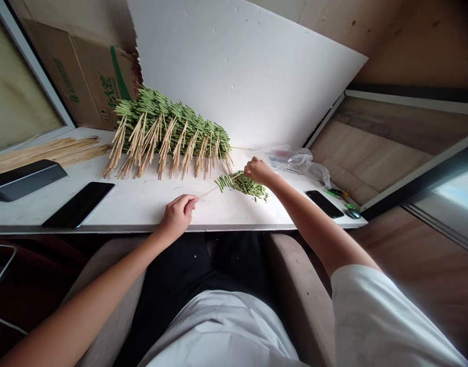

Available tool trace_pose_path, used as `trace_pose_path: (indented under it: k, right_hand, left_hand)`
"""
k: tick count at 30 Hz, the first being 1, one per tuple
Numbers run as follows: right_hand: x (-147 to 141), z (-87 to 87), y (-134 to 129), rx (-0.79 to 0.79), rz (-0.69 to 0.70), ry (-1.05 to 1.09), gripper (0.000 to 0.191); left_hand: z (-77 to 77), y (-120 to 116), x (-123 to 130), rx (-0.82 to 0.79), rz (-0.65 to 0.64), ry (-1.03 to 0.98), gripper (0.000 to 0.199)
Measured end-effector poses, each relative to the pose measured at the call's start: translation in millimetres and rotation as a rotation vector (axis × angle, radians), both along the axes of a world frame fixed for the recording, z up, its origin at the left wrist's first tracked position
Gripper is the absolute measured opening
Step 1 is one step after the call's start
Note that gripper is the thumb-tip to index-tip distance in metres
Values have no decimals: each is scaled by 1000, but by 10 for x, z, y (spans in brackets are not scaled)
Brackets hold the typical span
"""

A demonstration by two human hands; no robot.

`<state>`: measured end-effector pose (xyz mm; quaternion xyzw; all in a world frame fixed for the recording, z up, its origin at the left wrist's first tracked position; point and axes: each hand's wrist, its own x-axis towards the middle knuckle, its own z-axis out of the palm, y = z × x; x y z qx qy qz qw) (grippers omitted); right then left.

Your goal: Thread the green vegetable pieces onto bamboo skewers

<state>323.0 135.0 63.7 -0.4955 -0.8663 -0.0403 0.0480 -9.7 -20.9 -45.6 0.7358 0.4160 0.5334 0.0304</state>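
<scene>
One skewer [208,193] of green pieces [223,182] between left fingers [189,203]; right fingers [249,167] near its tip, grip unclear.

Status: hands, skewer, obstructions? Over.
Left hand pinching skewer; right hand at far end, grip unclear. Green pieces partway along skewer. Loose pile near right hand, not blocking.

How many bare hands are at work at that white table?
2: the bare left hand, pinching a thin pale stick threaded with green pieces, and the bare right hand, near the stick's far end, at the loose green pile.
</scene>
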Motion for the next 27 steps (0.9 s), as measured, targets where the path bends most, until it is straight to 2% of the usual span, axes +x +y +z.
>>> trace_pose_path:
  k: [3,8,12,16,18,22,27]
  right_hand:
    - [64,-8,-111,-59,-35,406,15]
    - [73,-185,-489,-335,-56,1205,41]
    - [9,-390,-838,-508,-57,1561,47]
    - [-21,-521,-1093,-600,-18,1752,35]
    - [-19,-560,-1164,-607,-30,1791,35]
    - [-15,-609,-1219,-566,-99,1799,39]
    - [-61,-656,-1234,-577,-104,1841,35]
  left_hand:
    - [15,-7,0,-9,-4,5,22]
    - [29,-36,1,-2,-73,2,21]
    - [21,-46,-6,-4,-101,8,21]
    - [10,-39,-13,-4,-90,23,21]
    - [9,-37,-16,-10,-91,31,21]
    - [17,-40,-22,-22,-95,55,21]
    - [27,-45,-23,-38,-102,70,22]
